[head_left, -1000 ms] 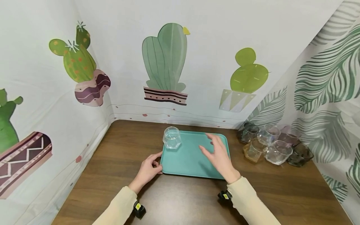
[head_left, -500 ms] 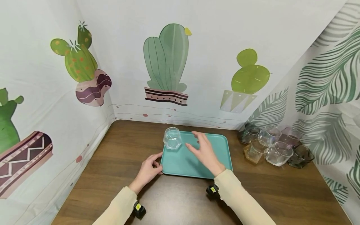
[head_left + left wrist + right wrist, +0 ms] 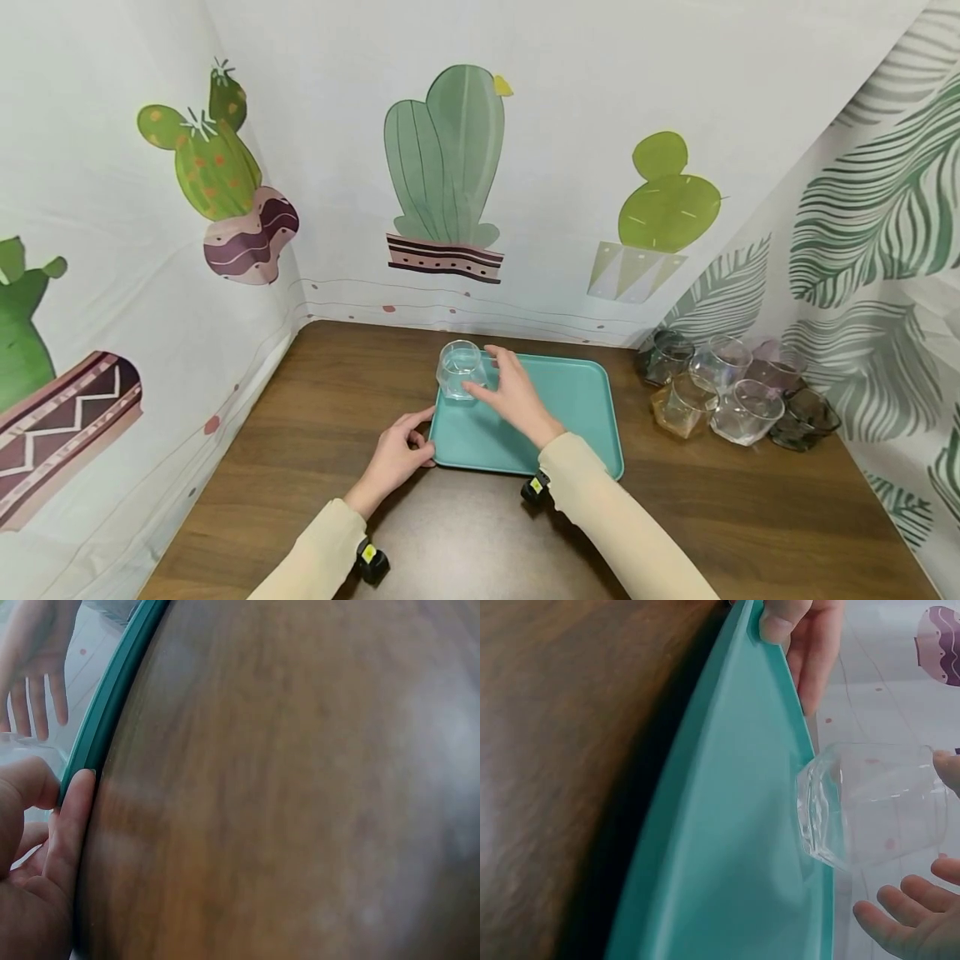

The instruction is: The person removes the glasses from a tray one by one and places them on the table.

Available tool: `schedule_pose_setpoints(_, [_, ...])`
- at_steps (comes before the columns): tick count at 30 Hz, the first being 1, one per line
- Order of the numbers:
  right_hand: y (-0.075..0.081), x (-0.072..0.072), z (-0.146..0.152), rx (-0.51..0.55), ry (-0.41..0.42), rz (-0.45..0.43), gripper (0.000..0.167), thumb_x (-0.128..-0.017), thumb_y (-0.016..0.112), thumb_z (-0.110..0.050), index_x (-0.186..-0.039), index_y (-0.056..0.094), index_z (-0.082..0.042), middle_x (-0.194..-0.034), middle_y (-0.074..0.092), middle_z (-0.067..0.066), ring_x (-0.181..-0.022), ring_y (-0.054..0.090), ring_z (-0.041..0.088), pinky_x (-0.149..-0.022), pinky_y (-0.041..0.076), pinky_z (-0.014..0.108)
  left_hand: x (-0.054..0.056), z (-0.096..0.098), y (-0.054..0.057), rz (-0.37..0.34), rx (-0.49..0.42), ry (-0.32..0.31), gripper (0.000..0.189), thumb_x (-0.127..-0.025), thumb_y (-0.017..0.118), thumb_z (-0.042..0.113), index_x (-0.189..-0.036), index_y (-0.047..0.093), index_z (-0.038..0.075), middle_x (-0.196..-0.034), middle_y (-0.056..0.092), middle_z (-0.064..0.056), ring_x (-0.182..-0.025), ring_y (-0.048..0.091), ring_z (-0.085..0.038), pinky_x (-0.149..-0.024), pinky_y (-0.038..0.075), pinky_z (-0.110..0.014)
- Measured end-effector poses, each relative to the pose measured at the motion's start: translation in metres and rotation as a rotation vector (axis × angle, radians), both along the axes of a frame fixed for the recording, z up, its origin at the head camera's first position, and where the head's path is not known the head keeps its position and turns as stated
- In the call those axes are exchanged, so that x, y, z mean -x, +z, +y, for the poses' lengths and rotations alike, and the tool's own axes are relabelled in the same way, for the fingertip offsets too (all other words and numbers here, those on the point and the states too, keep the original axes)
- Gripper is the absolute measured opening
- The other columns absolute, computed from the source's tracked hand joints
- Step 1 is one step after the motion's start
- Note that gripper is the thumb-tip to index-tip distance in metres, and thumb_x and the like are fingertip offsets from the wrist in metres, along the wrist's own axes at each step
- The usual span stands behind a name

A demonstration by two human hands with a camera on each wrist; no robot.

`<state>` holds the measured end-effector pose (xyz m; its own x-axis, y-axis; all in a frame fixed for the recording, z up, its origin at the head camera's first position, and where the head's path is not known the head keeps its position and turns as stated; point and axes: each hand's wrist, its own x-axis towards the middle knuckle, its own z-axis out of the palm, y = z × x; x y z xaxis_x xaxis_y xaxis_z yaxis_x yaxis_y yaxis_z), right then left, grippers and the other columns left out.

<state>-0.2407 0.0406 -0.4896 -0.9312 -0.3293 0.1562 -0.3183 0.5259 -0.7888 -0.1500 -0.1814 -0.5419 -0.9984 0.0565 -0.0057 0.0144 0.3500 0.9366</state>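
A clear faceted glass (image 3: 457, 372) stands upright in the far left corner of a turquoise rectangular tray (image 3: 558, 408). My left hand (image 3: 396, 457) pinches the tray's rim near its front left corner; in the left wrist view the rim (image 3: 112, 690) lies between the thumb and a finger. Over the tray, my right hand (image 3: 516, 398) reaches to the right side of the glass, fingers spread. In the right wrist view the thumb is at the mouth of the glass (image 3: 885, 806), while the other fingers (image 3: 907, 904) are apart from it. Whether the thumb touches is hard to tell.
Several tinted and clear glasses, among them an amber one (image 3: 682, 407) and a dark one (image 3: 804, 418), stand close together right of the tray. All is on a brown wooden table (image 3: 360, 358). A cloth (image 3: 555, 192) printed with cacti hangs behind.
My right hand has moved left across the tray, from its right half to beside the clear glass. The left hand, the tray and the glasses have stayed in place.
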Motion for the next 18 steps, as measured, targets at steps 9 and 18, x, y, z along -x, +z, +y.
schedule_pose_setpoints(9, [-0.003, 0.011, -0.011, 0.025, 0.017, -0.053, 0.091, -0.091, 0.082, -0.035, -0.160, 0.032, -0.002, -0.151, 0.046, 0.023, -0.135, 0.051, 0.041, -0.109, 0.052, 0.056, 0.001, 0.001, -0.002, 0.008, -0.004, -0.009, 0.059, -0.087, 0.068, -0.010, -0.144, 0.059, -0.001, -0.106, 0.058, -0.013, -0.070, 0.061, -0.013, -0.059, 0.066, -0.027])
schedule_pose_setpoints(18, [-0.005, 0.016, -0.017, 0.038, 0.046, -0.081, 0.090, -0.090, 0.082, -0.036, -0.160, 0.034, -0.005, -0.152, 0.048, 0.022, -0.136, 0.051, 0.040, -0.109, 0.052, 0.057, 0.002, 0.001, -0.002, 0.008, -0.035, -0.004, 0.055, -0.090, 0.068, -0.009, -0.144, 0.060, -0.001, -0.107, 0.058, -0.014, -0.071, 0.060, -0.015, -0.058, 0.065, -0.027])
